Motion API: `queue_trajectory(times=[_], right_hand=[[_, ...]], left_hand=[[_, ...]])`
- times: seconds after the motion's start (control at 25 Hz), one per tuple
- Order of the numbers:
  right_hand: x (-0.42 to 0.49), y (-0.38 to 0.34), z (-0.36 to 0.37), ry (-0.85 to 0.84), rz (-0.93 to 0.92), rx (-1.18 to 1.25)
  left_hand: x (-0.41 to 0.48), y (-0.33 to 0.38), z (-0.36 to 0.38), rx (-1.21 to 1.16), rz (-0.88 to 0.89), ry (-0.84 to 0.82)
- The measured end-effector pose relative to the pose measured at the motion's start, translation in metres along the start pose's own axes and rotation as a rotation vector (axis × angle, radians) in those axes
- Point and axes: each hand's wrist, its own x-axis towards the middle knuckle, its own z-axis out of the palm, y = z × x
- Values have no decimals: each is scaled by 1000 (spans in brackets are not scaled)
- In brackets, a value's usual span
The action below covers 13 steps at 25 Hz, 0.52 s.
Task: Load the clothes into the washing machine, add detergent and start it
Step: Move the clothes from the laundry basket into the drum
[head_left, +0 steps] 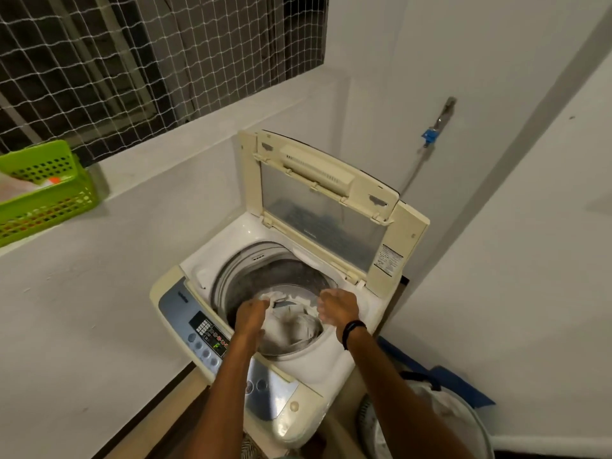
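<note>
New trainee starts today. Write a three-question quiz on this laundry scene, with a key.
1. True or false: the washing machine's lid is shut.
2. Where do both hands hold the white garment? A) in the green basket B) over the drum C) on the control panel
3. Which wrist wears the black band?

Key:
1. False; it stands open.
2. B; the left hand and right hand grip it there.
3. The right.

The washing machine (298,326) stands in the corner, its lid (331,200) raised behind the drum — clothes (294,323) inside; a basket (43,190) sits on the ledge (165,180) to its left.
</note>
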Motion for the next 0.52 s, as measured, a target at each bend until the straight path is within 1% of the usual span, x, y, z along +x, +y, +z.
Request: queue_trajectory(times=[0.08,0.2,0.36,0.44,0.52], right_hand=[[0,9,-17,1,15,40],[-1,22,-48,77,63,118],[-9,51,-96,150,138,261],[-15,75,-127,233,158,301],[-20,111,-167,317,230,310]], left_hand=[[-4,-7,16,-9,22,5],[-22,-15,51,16,76,-19],[-60,-35,115,160,159,-145],[-76,-54,148,223,159,-235],[-93,-78,187,360,136,-291]])
